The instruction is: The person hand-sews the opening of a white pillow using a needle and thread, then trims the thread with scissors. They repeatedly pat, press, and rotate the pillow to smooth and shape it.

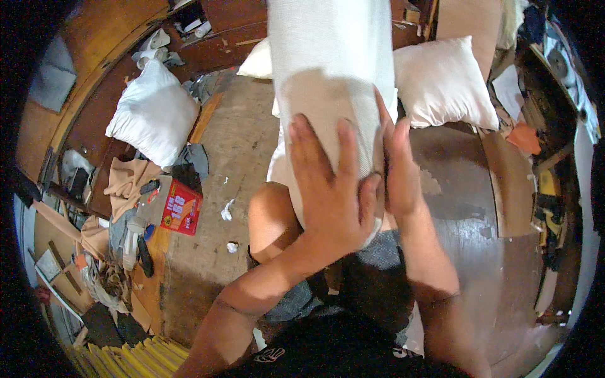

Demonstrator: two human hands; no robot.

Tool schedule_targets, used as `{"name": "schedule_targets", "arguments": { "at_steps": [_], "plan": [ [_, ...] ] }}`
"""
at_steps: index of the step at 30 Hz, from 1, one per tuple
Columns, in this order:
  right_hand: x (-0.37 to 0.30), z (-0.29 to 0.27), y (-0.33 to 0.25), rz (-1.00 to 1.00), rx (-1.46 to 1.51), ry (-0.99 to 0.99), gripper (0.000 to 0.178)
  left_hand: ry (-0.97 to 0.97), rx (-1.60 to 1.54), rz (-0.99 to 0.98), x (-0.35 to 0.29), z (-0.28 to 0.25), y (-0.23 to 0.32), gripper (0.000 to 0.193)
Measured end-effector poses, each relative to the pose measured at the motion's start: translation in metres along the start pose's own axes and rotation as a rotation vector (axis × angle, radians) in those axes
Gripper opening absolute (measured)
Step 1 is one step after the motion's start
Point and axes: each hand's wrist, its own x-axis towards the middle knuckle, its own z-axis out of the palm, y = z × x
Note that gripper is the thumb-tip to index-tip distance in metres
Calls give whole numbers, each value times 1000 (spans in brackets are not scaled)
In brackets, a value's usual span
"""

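A long, off-white, fabric-covered padded piece (334,63) stretches away from my lap toward the top of the view, its near end between my bare knees. Spread out on its upper face is my left hand (331,195), palm down with the fingers apart. My right hand (402,170) lies along its right side, fingers stretched out and pointing away from me. Neither hand is wrapped round the piece. The underside of the padded piece is hidden.
A white pillow (157,113) rests at the left, and a cream pillow (444,82) at the far right. A red-labelled box (179,206) stands among cloth scraps on the left. Yellow slats (135,359) show at the lower left. White scraps (227,210) lie on the wooden floor (217,138).
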Motion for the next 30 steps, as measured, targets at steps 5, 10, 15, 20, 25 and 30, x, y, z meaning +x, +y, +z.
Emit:
{"name": "schedule_targets", "arguments": {
  "at_steps": [5,10,15,20,25,30],
  "plan": [
    [-6,-9,-48,-19,155,78,82,39,-89,-31,3,-26,-17,73],
    [-51,-8,57,-24,-450,-14,55,51,-208,-161,3,-25,-29,62],
    [-58,-4,57,88,-201,30,62,129,-604,-449,12,-32,-46,69],
    [-58,-10,50,190,37,122,72,84,-1172,-940,-11,1,-126,83],
    [-2,-12,9,215,191,152,80,-3,-1119,-936,66,-9,-95,84],
    [66,-27,-32,-5,269,17,80,12,-576,-325,125,-11,-95,88]
  ]
}}
